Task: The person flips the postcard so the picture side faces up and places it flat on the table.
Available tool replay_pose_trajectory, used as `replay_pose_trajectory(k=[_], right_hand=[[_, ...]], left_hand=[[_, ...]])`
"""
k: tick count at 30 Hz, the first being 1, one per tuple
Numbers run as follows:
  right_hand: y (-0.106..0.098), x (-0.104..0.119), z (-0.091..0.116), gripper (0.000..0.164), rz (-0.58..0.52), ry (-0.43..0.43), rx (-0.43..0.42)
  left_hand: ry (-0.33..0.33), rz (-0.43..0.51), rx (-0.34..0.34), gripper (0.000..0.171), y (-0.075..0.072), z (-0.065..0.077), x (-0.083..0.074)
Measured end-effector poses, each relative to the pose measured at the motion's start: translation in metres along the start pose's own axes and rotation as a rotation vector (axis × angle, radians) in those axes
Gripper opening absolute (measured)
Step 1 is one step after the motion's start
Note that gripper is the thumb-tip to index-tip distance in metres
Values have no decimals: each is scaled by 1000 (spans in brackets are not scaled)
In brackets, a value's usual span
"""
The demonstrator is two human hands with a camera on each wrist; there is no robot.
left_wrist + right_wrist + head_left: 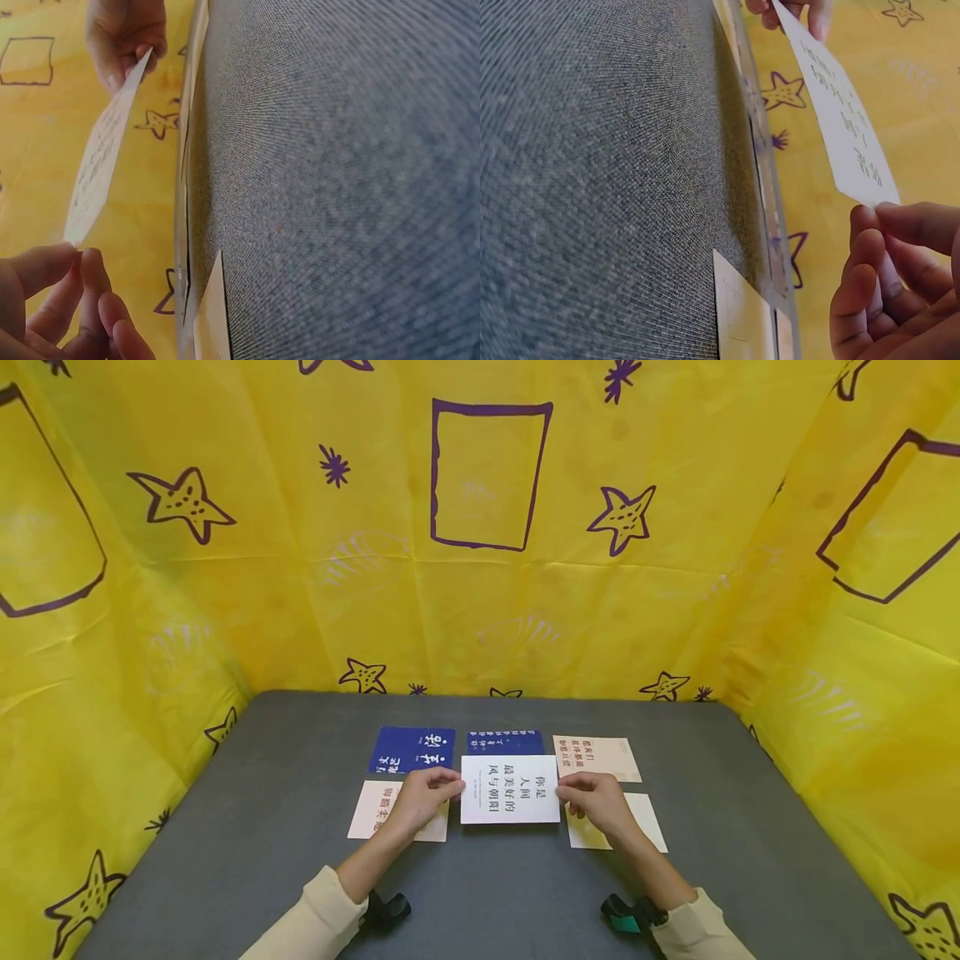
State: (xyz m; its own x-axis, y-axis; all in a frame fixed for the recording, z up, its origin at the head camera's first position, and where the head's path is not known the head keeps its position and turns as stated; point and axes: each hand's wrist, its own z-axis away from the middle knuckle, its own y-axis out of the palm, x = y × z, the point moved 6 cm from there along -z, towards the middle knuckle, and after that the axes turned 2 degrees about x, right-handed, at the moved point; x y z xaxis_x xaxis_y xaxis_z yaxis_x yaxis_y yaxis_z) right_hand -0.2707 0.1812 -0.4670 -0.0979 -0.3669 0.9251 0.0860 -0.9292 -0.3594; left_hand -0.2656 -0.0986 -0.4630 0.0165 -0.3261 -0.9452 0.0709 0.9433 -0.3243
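A white card (510,789) printed with dark characters is held up off the table between both hands. My left hand (426,797) pinches its left edge between thumb and fingers. On the opposite side, the right hand (600,800) pinches the right edge the same way. Both wrist views show the card (105,154) raised above the grey surface, with thumb and fingertips meeting at its ends. Under the left hand lies a pale card with reddish characters (367,810), partly covered. A cream card (647,820) lies partly hidden beneath the right hand.
Behind the held card lie a blue card with large white characters (412,750), another blue card (506,742) partly covered, and a peach card (603,756). The grey table (480,893) is bordered by yellow patterned cloth (375,610) at the back and sides.
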Motion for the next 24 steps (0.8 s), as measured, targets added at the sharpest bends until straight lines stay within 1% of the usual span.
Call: replay_pose_trajectory(k=[4,10,19,24], right_hand=[[0,-1,0,15,-8,-3,8],[2,-3,-2,15,-28,1,25],[3,-7,-3,14,-12,12,10],[3,-6,-2,14,-12,18,6]], left_hand=[[-5,-1,5,15,0,0,0],[-41,-21,29,23,2,1,2],[-72,-52,41,20,3,1,3],[-75,-63,37,21,3,2,3]])
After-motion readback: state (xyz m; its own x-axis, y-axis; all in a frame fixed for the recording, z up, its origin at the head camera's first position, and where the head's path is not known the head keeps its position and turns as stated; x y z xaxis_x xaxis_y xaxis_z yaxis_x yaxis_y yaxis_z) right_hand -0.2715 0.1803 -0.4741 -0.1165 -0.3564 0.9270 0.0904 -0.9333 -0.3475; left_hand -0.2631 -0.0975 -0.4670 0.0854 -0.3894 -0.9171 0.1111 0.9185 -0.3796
